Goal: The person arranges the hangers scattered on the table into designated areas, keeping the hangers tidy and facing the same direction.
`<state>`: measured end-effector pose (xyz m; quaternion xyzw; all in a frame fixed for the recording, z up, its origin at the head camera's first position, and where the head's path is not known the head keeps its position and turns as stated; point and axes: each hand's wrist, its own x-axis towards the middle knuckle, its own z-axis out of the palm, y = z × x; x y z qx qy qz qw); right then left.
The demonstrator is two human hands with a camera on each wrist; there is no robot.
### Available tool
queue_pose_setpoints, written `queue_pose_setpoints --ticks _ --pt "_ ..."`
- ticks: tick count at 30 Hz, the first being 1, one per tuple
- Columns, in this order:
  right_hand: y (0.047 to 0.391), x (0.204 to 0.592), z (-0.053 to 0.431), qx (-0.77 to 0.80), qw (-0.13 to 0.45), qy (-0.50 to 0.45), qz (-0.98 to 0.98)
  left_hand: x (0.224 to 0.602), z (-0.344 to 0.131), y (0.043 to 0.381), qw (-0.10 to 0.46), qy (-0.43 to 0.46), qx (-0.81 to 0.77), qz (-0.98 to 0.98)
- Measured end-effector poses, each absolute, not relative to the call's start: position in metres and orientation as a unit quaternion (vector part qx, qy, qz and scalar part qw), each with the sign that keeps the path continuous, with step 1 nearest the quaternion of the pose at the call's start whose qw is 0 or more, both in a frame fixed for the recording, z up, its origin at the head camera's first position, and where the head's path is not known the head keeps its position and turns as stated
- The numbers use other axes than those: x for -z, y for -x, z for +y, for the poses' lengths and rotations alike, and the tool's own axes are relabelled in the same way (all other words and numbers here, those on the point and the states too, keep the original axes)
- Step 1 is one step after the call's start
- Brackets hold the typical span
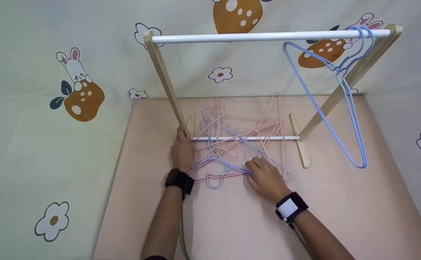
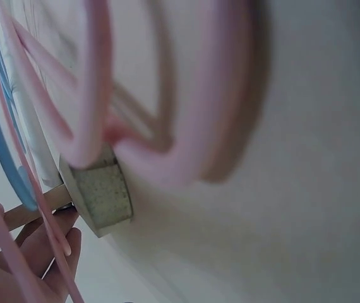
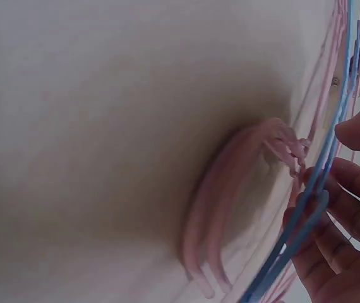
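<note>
My left hand [image 1: 183,153] grips the foot of the left wooden post of the clothes rack [image 1: 167,85]. In the left wrist view, its fingers [image 2: 66,243] wrap the wood beside pink hangers [image 2: 186,154]. My right hand [image 1: 266,178] holds the shoulder end of a blue hanger [image 1: 210,159] lying in front of the rack, its hook turned towards me. Close up in the right wrist view, the fingers lie behind the blue hanger [image 3: 322,158] and the thumb is bent over near it. Beneath and behind lies a tangle of pink hangers [image 1: 250,128] and blue ones.
Two blue hangers [image 1: 320,108] hang at the right end of the white top rail [image 1: 268,36]. A lower white bar [image 1: 286,138] crosses over the pile. The right foot [image 1: 300,153] of the rack stands on the pink tabletop [image 1: 232,224], with patterned cloth around it.
</note>
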<state>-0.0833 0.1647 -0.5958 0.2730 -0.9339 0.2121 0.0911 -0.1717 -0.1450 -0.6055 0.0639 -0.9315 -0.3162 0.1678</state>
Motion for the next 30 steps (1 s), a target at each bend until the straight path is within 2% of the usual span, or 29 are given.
queue_pose_setpoints --ticks 11,30 --pt "0.083 0.601 0.167 -0.231 0.092 -0.269 -0.930 0.603 -0.146 0.172 0.147 -0.070 0.333 -0.929" --pt "0.089 0.593 0.183 -0.218 0.153 -0.261 -0.928 0.604 -0.145 0.173 0.158 -0.068 0.317 -0.933"
